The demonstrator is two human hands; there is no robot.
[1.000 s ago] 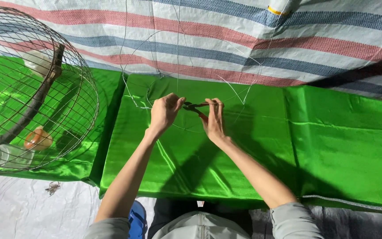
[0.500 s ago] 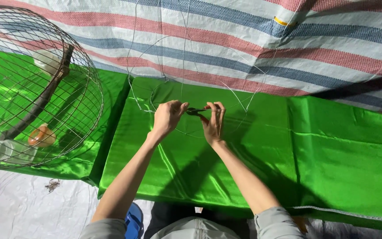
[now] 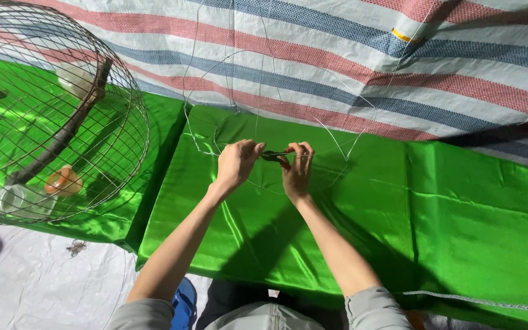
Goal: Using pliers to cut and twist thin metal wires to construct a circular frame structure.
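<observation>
Looks like a makeshift craft workspace, possibly outdoors or in a shed, rather than a fitted workshop. Low work surface draped in shiny green satin cloth [image 3: 459,208], with a striped red, blue and white woven tarpaulin [image 3: 349,67] spread behind as backdrop or ground cover. White plastic sheeting [image 3: 38,281] underfoot at lower left. Domed wire birdcage [image 3: 62,116] standing on the green cloth at left, fitted with a wooden branch perch [image 3: 62,137], a small orange cup [image 3: 63,182] and a white plastic cup [image 3: 13,198]. Loose loops of thin wire [image 3: 233,79] arching over the cloth, suggesting hand-made cage work. No fixed benches or machinery visible.
</observation>
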